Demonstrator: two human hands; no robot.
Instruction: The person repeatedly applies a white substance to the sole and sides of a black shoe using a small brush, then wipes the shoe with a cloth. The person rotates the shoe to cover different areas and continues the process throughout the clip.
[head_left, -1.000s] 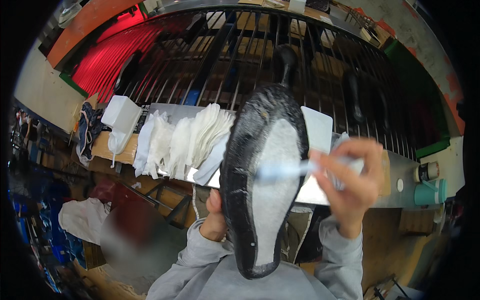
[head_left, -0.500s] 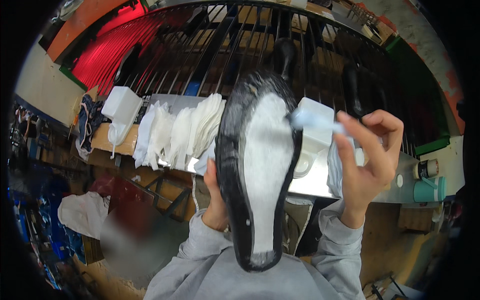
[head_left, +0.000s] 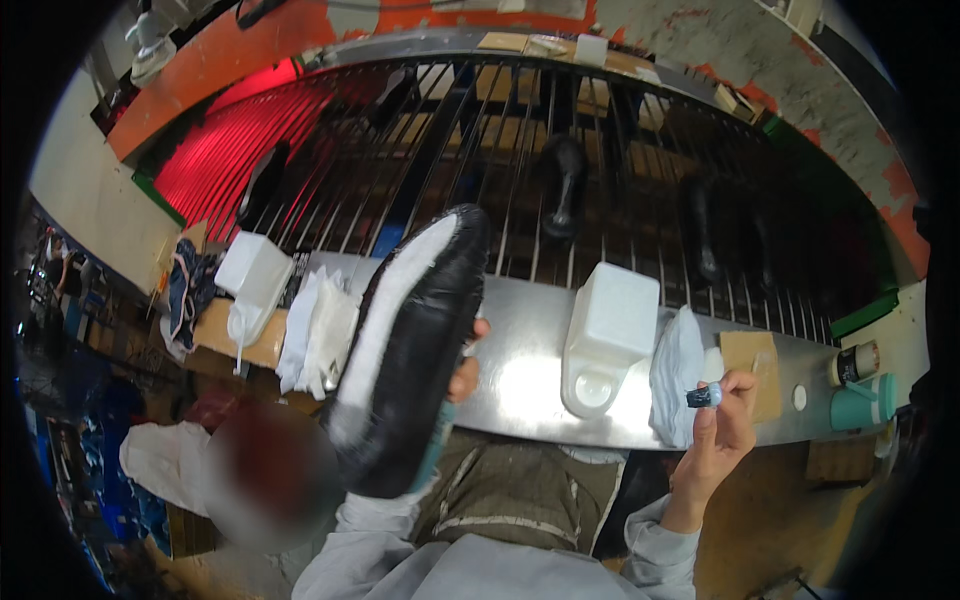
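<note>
Black, glossy leather or something like it covers the shoe (head_left: 425, 345), which is held up left of the white tub (head_left: 612, 315), over the edge of the counter (head_left: 520, 345) nearest the person. It tilts, with a rough white strip (head_left: 385, 315) of its sole turned toward the side away from the tub. I would judge it stiff and fairly weighty, as if a form filled it; it looks hard to crush, though the shiny side may be slick or tacky. The safest hold is probably from behind, around the body, with fingertips off the white strip.

That is roughly how the left hand (head_left: 466, 378) has it: mostly hidden behind the shoe, its fingers curl around the edge nearer the tub. Right of the tub, the right hand (head_left: 730, 425) pinches a small brush (head_left: 703, 396), dark-tipped and pale-handled, between thumb and fingers, well apart from the shoe. The brush looks light, easily steered by fingertips.

Just right of the tub, behind the brush, lie pale blue cloths (head_left: 675, 370); white cloths (head_left: 330, 330) sit well to its left, partly covered by the shoe. Beyond the tub stretches a barred rack (head_left: 440, 130) carrying dark shoe-like shapes (head_left: 565, 185).
</note>
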